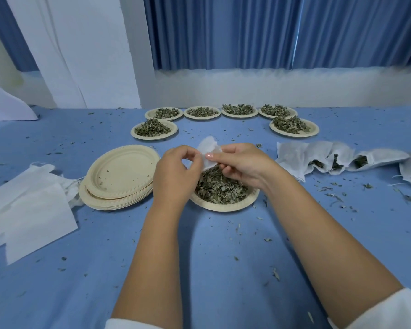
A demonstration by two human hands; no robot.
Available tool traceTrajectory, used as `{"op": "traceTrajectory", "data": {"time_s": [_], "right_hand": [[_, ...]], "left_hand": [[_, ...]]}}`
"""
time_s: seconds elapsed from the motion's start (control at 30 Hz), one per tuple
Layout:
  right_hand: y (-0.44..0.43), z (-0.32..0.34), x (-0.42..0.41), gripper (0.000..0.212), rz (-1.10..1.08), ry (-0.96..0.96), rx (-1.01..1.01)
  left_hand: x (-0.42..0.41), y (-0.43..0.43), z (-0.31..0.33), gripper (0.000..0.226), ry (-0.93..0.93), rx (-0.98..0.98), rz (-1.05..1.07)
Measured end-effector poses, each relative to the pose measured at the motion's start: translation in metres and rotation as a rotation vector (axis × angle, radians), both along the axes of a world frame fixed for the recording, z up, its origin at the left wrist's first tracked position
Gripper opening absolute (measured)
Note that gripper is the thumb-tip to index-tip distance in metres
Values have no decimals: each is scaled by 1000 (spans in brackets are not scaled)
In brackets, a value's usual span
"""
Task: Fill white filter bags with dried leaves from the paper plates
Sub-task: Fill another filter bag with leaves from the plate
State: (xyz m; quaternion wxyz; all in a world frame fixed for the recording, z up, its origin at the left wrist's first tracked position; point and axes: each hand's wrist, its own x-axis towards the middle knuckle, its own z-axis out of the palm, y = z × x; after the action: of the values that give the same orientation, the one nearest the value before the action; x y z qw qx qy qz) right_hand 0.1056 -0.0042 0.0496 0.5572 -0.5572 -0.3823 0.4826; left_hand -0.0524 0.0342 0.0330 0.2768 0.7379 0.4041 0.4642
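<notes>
— What is in front of you, from the biggest thing?

— The table (211, 245) with a blue cloth, which fills most of my view. Many small leaf crumbs lie on it. Behind it hangs a blue curtain (247, 32).

— And on the table?

— At my left is a pile of flat empty bags (29, 210). Just beside it, and touching it, is a stack of empty plates (121, 172). At my right, filled bags (330, 160) lie in a row and overlap each other, with green leaves showing at their mouths. At the far side, six plates of leaves (294, 135) stand in a curve.

— Where do you work?

— Over the near plate (223, 207), between my arms. It holds a heap of dried leaves (218, 188).

— What do your hands do?

— Both hold one white filter bag (208, 148) above the far edge of that plate. My left hand (176, 172) has curled fingers and pinches the left edge of the bag. My right hand (242, 162) pinches the other side between thumb and forefinger; its other fingers are bent under the bag. I cannot tell whether the bag has leaves inside.
</notes>
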Motion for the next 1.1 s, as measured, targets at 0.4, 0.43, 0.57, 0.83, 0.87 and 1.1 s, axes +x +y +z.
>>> {"op": "traceTrajectory", "data": {"time_s": [0.4, 0.43, 0.57, 0.83, 0.87, 1.1], "right_hand": [[-3, -2, -17, 24, 36, -463, 33], [-5, 0, -16, 28, 53, -506, 34], [-11, 5, 0, 20, -40, -755, 75], [-10, -16, -7, 47, 70, -1253, -38], [-10, -18, -8, 45, 76, -1273, -40], [-9, -19, -4, 30, -12, -1224, -6]], "left_hand": [[-3, -5, 8, 10, -119, 180, 192], [-3, -4, 7, 12, -90, 179, 209], [-2, -1, 3, 17, -19, 144, 286], [11, 4, -7, 17, 195, 24, 226], [11, 4, -7, 17, 179, 14, 222], [9, 8, -8, 19, 59, -117, 173]]}}
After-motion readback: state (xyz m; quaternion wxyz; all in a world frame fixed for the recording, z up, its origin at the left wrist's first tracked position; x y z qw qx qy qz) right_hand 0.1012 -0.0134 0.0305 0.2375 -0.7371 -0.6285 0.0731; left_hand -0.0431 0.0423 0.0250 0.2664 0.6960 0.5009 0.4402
